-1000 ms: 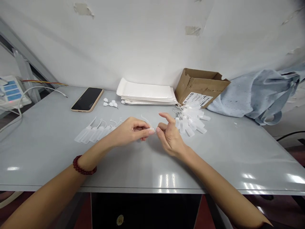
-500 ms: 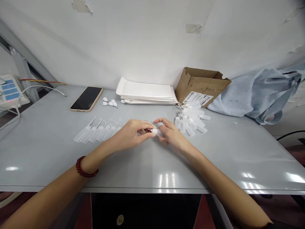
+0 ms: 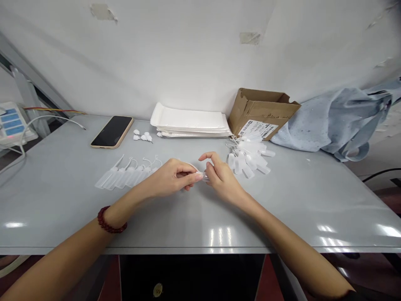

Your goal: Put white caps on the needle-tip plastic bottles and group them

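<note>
Over the middle of the table, my left hand [image 3: 175,179] pinches a small translucent plastic tube [image 3: 205,177] between thumb and fingers. A thin white strip curves up from its left end. Facing it, my right hand [image 3: 222,174] closes its thumb and lower fingers round the tube's other end, with the index finger raised and bent. Much of the tube is hidden by the fingers. Left of my left hand lies a row of similar flat translucent tubes [image 3: 116,177] with thin white tails. A looser pile of such tubes [image 3: 250,156] lies beyond my right hand.
Several small white pieces [image 3: 144,136] lie beside a phone [image 3: 112,132]. White padded envelopes [image 3: 191,120] are stacked against the wall, next to an open cardboard box [image 3: 263,113]. A light blue cloth bag [image 3: 335,121] rests at right. A white cable [image 3: 56,113] and power strip [image 3: 14,123] are at left.
My right hand's thumb has come up against the tube, and less of the tube shows between my hands. The whole view has shifted slightly.
</note>
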Motion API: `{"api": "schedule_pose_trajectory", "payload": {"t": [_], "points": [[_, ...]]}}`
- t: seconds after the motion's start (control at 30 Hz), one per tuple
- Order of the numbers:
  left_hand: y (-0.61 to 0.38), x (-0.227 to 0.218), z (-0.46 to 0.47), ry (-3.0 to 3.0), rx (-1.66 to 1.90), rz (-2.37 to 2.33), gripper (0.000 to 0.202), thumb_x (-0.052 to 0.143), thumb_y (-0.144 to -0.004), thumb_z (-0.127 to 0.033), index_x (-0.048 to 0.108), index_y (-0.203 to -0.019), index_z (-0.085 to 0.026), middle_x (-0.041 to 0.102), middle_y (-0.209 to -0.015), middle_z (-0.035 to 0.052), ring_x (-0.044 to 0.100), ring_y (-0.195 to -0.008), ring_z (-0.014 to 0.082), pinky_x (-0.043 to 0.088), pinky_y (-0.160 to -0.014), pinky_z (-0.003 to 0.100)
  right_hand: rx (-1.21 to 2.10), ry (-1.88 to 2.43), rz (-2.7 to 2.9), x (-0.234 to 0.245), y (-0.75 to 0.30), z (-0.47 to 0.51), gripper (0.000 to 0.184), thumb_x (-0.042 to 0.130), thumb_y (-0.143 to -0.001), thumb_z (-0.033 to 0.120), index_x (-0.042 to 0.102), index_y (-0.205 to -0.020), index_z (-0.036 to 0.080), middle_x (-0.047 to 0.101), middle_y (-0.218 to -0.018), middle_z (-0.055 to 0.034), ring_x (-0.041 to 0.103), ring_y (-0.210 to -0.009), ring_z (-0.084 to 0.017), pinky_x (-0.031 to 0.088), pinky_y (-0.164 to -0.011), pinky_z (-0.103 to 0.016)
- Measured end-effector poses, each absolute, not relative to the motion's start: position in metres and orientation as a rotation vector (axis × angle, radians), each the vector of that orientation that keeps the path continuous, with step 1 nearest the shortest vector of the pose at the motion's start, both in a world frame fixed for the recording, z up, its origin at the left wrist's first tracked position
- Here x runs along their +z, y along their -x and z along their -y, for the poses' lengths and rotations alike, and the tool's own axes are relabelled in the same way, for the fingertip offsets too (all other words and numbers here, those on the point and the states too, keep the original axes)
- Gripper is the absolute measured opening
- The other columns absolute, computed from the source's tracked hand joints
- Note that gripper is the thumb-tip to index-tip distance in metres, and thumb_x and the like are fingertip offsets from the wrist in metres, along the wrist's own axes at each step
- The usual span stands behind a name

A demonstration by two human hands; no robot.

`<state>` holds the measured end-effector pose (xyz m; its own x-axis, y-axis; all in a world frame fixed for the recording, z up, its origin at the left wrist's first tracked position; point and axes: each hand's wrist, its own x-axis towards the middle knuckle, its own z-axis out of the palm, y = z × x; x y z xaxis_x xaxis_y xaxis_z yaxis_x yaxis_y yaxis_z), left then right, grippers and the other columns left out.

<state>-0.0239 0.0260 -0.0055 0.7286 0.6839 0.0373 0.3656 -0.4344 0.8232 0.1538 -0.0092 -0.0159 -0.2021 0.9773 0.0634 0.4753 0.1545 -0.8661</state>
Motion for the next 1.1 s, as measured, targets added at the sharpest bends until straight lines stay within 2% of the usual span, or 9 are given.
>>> {"api": "schedule_pose_trajectory", "payload": {"t": [0.23, 0.37, 0.47, 0.57, 0.67, 0.8, 0.97, 1.1], "points": [[0.022, -0.013, -0.027, -2.258, 0.651, -0.670, 0.027, 0.054, -0.088, -0.022, 0.063, -0.065, -0.013, 0.057, -0.062, -0.0005, 0.049, -0.057, 0.0088, 0.038, -0.056, 0.020, 1.304, 1.422, 1.556, -0.017, -0.156, 0.005, 0.015, 0.032, -0.088, 0.021, 0.046, -0.095, 0.022, 0.044, -0.058, 0.0052, 0.042, -0.051, -0.011, 0.035, -0.048, -0.021], [0.022, -0.014, -0.027, -2.318, 0.710, -0.636, 0.023, 0.056, -0.086, -0.019, 0.064, -0.066, -0.014, 0.053, -0.059, -0.0020, 0.044, -0.054, 0.0081, 0.036, -0.054, 0.020, 1.606, 1.410, 1.359, -0.016, -0.157, 0.002, 0.011, 0.036, -0.085, 0.021, 0.046, -0.090, 0.022, 0.033, -0.045, 0.0095, 0.028, -0.038, -0.008, 0.022, -0.038, -0.017], [0.023, -0.014, -0.027, -2.345, 0.729, -0.619, 0.022, 0.057, -0.086, -0.022, 0.065, -0.067, -0.014, 0.055, -0.059, -0.0013, 0.045, -0.053, 0.0089, 0.036, -0.053, 0.021, 1.831, 1.386, 1.220, -0.012, -0.159, 0.001, 0.007, 0.039, -0.083, 0.019, 0.045, -0.084, 0.021, 0.026, -0.040, 0.0118, 0.017, -0.035, -0.006, 0.014, -0.036, -0.016], [0.024, -0.012, -0.027, -2.358, 0.693, -0.638, 0.019, 0.056, -0.086, -0.023, 0.069, -0.075, -0.015, 0.060, -0.062, -0.0002, 0.047, -0.054, 0.0097, 0.037, -0.054, 0.022, 1.985, 1.326, 1.159, -0.009, -0.159, 0.001, 0.005, 0.041, -0.081, 0.019, 0.044, -0.077, 0.021, 0.024, -0.040, 0.0124, 0.011, -0.036, -0.005, 0.010, -0.035, -0.016], [0.024, -0.010, -0.028, -2.330, 0.657, -0.673, 0.016, 0.058, -0.086, -0.025, 0.071, -0.085, -0.017, 0.067, -0.075, 0.0022, 0.054, -0.061, 0.0113, 0.042, -0.060, 0.023, 1.998, 1.307, 1.136, -0.008, -0.159, 0.001, 0.007, 0.043, -0.083, 0.024, 0.044, -0.077, 0.021, 0.025, -0.040, 0.0124, 0.012, -0.036, -0.004, 0.010, -0.035, -0.016], [0.027, -0.008, -0.033, -2.265, 0.711, -0.829, 0.020, 0.060, -0.084, -0.030, 0.072, -0.096, -0.019, 0.071, -0.088, 0.0043, 0.061, -0.073, 0.0145, 0.047, -0.067, 0.024, 1.685, 1.347, 1.170, -0.004, -0.163, 0.000, 0.014, 0.049, -0.085, 0.036, 0.046, -0.084, 0.022, 0.033, -0.040, 0.0111, 0.021, -0.036, -0.005, 0.016, -0.037, -0.016], [0.040, -0.008, -0.047, -2.244, 0.854, -1.231, 0.023, 0.054, -0.085, -0.031, 0.072, -0.090, -0.017, 0.073, -0.095, 0.0056, 0.064, -0.085, 0.0192, 0.049, -0.070, 0.026, 0.842, 1.385, 1.268, 0.003, -0.188, -0.009, 0.021, 0.046, -0.088, 0.044, 0.044, -0.090, 0.023, 0.044, -0.054, 0.0066, 0.040, -0.047, -0.010, 0.029, -0.044, -0.020], [0.054, -0.010, -0.061, -2.360, 0.848, -1.468, 0.024, 0.050, -0.086, -0.030, 0.070, -0.088, -0.018, 0.073, -0.093, 0.0058, 0.064, -0.083, 0.0212, 0.048, -0.075, 0.031, 0.193, 1.543, 1.404, 0.004, -0.222, -0.024, 0.017, 0.043, -0.090, 0.037, 0.042, -0.097, 0.022, 0.053, -0.067, 0.0008, 0.048, -0.057, -0.015, 0.037, -0.056, -0.029]]}}
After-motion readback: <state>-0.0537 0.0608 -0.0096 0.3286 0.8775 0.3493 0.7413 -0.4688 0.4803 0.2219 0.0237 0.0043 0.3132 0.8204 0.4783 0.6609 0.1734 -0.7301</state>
